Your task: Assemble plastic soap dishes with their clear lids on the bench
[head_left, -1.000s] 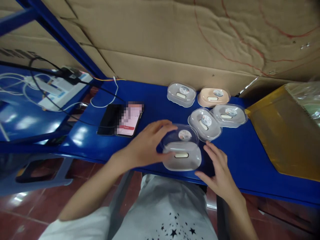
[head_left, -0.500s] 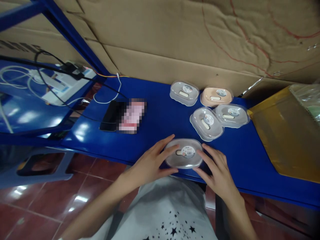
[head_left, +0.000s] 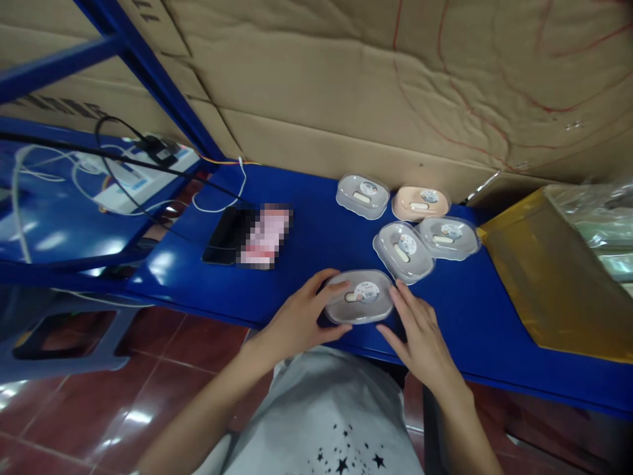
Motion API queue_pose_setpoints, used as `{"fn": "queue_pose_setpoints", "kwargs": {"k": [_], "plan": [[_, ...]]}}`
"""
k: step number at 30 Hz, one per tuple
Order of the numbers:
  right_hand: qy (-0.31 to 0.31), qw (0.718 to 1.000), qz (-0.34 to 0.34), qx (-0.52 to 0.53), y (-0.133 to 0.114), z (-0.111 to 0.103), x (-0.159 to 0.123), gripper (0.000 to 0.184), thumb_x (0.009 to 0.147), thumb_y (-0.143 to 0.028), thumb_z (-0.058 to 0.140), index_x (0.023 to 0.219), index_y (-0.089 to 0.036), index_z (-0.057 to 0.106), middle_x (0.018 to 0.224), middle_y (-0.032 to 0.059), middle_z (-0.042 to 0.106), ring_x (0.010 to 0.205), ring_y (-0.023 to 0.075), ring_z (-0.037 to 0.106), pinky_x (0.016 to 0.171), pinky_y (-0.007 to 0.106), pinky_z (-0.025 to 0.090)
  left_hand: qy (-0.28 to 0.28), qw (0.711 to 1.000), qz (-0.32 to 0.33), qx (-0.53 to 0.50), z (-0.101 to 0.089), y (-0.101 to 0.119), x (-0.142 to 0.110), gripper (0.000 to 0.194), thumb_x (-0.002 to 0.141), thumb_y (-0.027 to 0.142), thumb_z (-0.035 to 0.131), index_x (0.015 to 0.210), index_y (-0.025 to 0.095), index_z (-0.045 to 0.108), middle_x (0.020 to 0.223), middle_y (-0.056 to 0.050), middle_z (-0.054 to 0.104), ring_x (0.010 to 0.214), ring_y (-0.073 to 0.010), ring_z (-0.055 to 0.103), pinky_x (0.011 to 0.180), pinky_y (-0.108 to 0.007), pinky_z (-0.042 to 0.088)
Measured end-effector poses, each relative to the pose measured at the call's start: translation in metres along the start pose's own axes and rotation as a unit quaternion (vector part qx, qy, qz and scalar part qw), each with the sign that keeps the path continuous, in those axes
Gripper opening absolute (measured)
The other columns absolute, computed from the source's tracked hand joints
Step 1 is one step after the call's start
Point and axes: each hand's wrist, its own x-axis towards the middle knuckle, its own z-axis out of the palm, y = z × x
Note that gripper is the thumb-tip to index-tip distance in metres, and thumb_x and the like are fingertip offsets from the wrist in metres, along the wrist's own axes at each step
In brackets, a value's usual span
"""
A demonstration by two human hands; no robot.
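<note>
A shallow oval grey plastic box with a clear lid (head_left: 341, 307), like a soap box, lies at the table's front edge. Its lid bears a round white label, and a small white oblong piece shows through it. My left hand (head_left: 301, 316) curls round the box's left end, forefinger on the lid and thumb along the near rim. At the right end, my right hand (head_left: 420, 333) has its fingertips against the rim, with the thumb near the front corner. Just behind stands another grey lidded box (head_left: 418, 264), touching a further grey box (head_left: 459, 247).
At the back are a grey lidded box (head_left: 373, 206) and a peach lidded box (head_left: 420, 194). A taped carton (head_left: 524, 277) stands right. Two phones, a black phone (head_left: 222, 236) and a lit phone (head_left: 267, 234), lie left, near a white power strip (head_left: 148, 181) with cables.
The clear lid, earlier raised and offset behind the grey base in my left hand, now sits over it. My right hand has closed in to the box's right end.
</note>
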Motion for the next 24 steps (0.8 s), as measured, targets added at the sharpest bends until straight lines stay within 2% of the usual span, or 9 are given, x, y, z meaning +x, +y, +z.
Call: {"fn": "queue_pose_setpoints", "kwargs": {"k": [3, 7, 9, 12, 14, 17, 21, 24], "plan": [[0.053, 0.998, 0.031, -0.001, 0.004, 0.001, -0.002, 0.083, 0.109, -0.043, 0.062, 0.176, -0.032, 0.015, 0.173, 0.0193, 0.041, 0.153, 0.0407, 0.049, 0.114, 0.062, 0.050, 0.017, 0.998, -0.021, 0.048, -0.010, -0.008, 0.010, 0.071, 0.089, 0.035, 0.084, 0.151, 0.030, 0.049, 0.157, -0.013, 0.051, 0.141, -0.0342, 0.063, 0.113, -0.049, 0.061], [0.107, 0.990, 0.055, -0.069, 0.018, -0.005, 0.007, 0.074, 0.108, -0.046, 0.063, 0.171, -0.029, 0.030, 0.170, 0.0228, 0.042, 0.152, 0.0443, 0.048, 0.112, 0.063, 0.047, 0.031, 0.991, -0.016, 0.133, -0.031, -0.027, 0.036, 0.062, 0.090, 0.032, 0.077, 0.145, 0.024, 0.050, 0.149, -0.015, 0.055, 0.138, -0.0356, 0.064, 0.114, -0.052, 0.057], [0.101, 0.988, 0.037, -0.108, 0.028, -0.011, 0.021, 0.064, 0.109, -0.047, 0.061, 0.166, -0.026, 0.039, 0.165, 0.0230, 0.048, 0.147, 0.0436, 0.053, 0.111, 0.063, 0.047, 0.022, 0.983, -0.022, 0.182, -0.043, -0.039, 0.055, 0.061, 0.090, 0.031, 0.075, 0.144, 0.023, 0.049, 0.148, -0.016, 0.056, 0.140, -0.0373, 0.061, 0.116, -0.054, 0.055], [0.065, 0.989, -0.008, -0.130, 0.043, -0.026, 0.051, 0.049, 0.110, -0.044, 0.058, 0.154, -0.024, 0.053, 0.153, 0.0202, 0.061, 0.139, 0.0409, 0.058, 0.109, 0.060, 0.047, 0.020, 0.970, -0.038, 0.238, -0.057, -0.052, 0.088, 0.064, 0.088, 0.031, 0.075, 0.145, 0.018, 0.049, 0.160, -0.023, 0.045, 0.150, -0.0449, 0.049, 0.120, -0.060, 0.048], [0.036, 0.992, -0.043, -0.114, 0.050, -0.035, 0.073, 0.039, 0.109, -0.036, 0.057, 0.144, -0.021, 0.060, 0.144, 0.0190, 0.067, 0.134, 0.0395, 0.061, 0.108, 0.058, 0.048, 0.028, 0.965, -0.038, 0.258, -0.063, -0.059, 0.108, 0.063, 0.087, 0.026, 0.074, 0.144, 0.014, 0.051, 0.162, -0.027, 0.043, 0.152, -0.0486, 0.045, 0.122, -0.064, 0.043], [0.000, 0.993, -0.097, -0.064, 0.057, -0.041, 0.102, 0.029, 0.101, -0.020, 0.058, 0.130, -0.020, 0.064, 0.139, 0.0168, 0.069, 0.131, 0.0366, 0.062, 0.107, 0.056, 0.050, 0.037, 0.959, -0.036, 0.279, -0.064, -0.065, 0.130, 0.066, 0.082, 0.020, 0.073, 0.144, 0.013, 0.052, 0.160, -0.028, 0.047, 0.148, -0.0489, 0.048, 0.119, -0.067, 0.044], [0.001, 0.992, -0.123, -0.039, 0.063, -0.032, 0.118, 0.032, 0.092, -0.010, 0.056, 0.121, -0.023, 0.063, 0.141, 0.0130, 0.070, 0.136, 0.0320, 0.061, 0.109, 0.052, 0.049, 0.051, 0.953, -0.029, 0.297, -0.059, -0.073, 0.135, 0.069, 0.083, 0.014, 0.067, 0.150, 0.010, 0.050, 0.163, -0.031, 0.045, 0.152, -0.0477, 0.045, 0.123, -0.064, 0.041], [0.017, 0.992, -0.123, -0.024, 0.069, -0.020, 0.115, 0.031, 0.096, -0.015, 0.056, 0.126, -0.023, 0.061, 0.148, 0.0151, 0.067, 0.144, 0.0320, 0.059, 0.115, 0.055, 0.044, 0.057, 0.951, -0.026, 0.304, -0.055, -0.076, 0.130, 0.073, 0.087, 0.013, 0.063, 0.157, 0.005, 0.045, 0.167, -0.033, 0.039, 0.157, -0.0486, 0.040, 0.128, -0.065, 0.032]]}}
